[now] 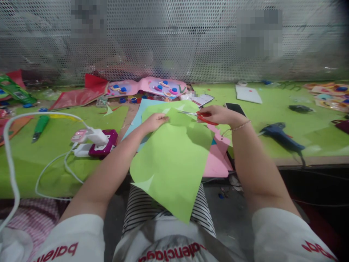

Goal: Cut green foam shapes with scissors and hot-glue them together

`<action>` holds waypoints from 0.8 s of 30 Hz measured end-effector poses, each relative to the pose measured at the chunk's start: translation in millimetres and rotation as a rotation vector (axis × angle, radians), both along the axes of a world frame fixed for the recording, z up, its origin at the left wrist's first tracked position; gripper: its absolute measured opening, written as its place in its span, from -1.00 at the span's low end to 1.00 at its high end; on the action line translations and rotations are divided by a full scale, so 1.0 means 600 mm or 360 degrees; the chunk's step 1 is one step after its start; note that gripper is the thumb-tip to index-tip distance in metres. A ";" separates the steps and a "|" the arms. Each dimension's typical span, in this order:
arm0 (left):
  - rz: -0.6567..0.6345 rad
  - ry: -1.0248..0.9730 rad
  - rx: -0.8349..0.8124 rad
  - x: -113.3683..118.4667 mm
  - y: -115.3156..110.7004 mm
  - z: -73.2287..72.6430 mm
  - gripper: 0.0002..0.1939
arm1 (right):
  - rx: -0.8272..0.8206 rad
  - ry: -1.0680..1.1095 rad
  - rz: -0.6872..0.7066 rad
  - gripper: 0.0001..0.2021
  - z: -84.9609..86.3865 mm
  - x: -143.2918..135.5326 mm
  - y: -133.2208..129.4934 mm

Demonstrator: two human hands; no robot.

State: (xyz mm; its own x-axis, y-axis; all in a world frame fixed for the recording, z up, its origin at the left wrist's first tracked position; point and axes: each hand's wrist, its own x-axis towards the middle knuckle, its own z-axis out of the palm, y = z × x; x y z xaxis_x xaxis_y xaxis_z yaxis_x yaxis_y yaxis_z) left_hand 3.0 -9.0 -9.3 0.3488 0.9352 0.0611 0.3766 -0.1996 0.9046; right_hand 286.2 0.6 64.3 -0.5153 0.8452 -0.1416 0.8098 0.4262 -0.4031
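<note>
My left hand (pixel 156 122) is closed on the upper left edge of a large light-green sheet (pixel 169 160), fingers pinching it. The sheet hangs over the table's front edge above my lap, with a cut corner flap at its lower left. In my right hand (pixel 222 115) is a pair of red-handled scissors (pixel 204 117), fingers round the handles. Their blades point left and lie at the sheet's upper part; whether they are parted I cannot tell. Beneath the sheet are a light-blue sheet (pixel 145 109) and pink pieces (pixel 218 163).
A purple power socket (pixel 109 140) with white plugs and cables stands left, near a green-handled cutter (pixel 40 127). On the right lies a blue glue gun (pixel 282 136). Phones (pixel 236 108), pink decorated pieces (pixel 163 87) and a red folder (pixel 79 96) lie behind, before a perforated metal panel (pixel 169 43).
</note>
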 end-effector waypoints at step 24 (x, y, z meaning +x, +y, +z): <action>-0.0067 -0.0012 -0.0054 0.002 -0.004 0.001 -0.62 | 0.0013 -0.0022 0.0072 -0.56 -0.003 0.001 0.004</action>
State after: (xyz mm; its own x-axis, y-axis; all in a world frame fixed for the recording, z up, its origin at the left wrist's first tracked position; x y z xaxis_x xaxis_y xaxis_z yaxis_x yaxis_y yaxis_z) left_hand 4.2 -11.5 -8.5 0.3875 0.9213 0.0323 0.3617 -0.1841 0.9139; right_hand 286.6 3.0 62.5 -0.5509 0.8224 -0.1420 0.7952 0.4657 -0.3884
